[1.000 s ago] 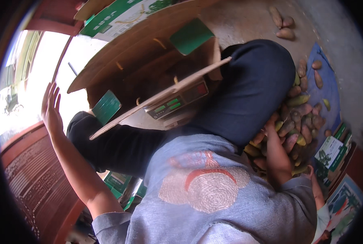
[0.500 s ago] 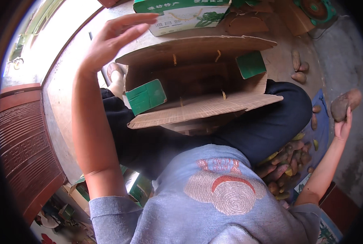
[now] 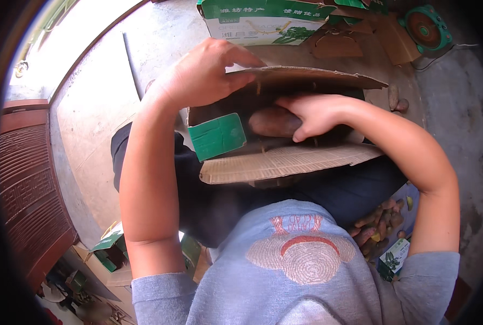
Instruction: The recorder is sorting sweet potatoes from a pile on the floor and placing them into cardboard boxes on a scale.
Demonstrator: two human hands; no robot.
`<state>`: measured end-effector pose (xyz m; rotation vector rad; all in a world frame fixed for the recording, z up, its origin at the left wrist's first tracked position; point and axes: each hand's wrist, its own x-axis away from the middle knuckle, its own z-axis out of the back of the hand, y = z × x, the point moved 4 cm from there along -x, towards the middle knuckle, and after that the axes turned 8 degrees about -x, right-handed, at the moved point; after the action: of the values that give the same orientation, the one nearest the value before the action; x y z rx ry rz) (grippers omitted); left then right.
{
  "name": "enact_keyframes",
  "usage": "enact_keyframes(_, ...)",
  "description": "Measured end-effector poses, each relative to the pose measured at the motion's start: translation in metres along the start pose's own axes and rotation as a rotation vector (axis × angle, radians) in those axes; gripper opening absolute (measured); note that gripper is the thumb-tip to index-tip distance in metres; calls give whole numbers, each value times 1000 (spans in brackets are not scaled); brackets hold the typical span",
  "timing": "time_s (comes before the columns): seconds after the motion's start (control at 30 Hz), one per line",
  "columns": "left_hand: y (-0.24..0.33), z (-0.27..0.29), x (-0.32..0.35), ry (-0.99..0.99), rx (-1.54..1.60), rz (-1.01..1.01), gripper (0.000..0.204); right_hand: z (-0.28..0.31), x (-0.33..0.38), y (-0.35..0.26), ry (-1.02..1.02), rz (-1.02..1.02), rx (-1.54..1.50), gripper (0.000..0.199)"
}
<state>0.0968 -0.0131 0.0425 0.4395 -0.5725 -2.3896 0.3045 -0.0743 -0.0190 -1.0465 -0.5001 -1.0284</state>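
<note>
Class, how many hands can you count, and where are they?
2. The left hand is by the far flap of the open box; the right hand holds a brown vegetable at the box's opening. No others show.

right hand grips reddish-brown tuber inside open cardboard box. left hand over far flap, thumb apart from fingers, contact unclear. tuber pile beside right leg. green-and-white carton beyond box.

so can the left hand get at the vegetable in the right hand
Probably yes: the left hand is close by the far flap of the box, and the left end of the vegetable shows uncovered beyond the right hand, nothing visibly between.
</note>
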Motion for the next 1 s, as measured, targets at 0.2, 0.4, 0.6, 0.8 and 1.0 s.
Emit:
enact_keyframes(0.2,0,0,2,-63,110,14,22,-24,-83,37,74,58,266,82)
enact_keyframes(0.4,4,4,1,-131,111,1,23,-46,-97,65,-45,-131,450,72)
enact_keyframes(0.6,6,5,3,-131,151,105,24,-22,-30,27,-104,-50,290,58)
enact_keyframes(0.8,7,4,3,-166,168,168,29,38,131,-22,528,449,23,41)
enact_keyframes(1.0,-2,18,8,64,450,141,49,13,334,103,1424,254,-275,33)
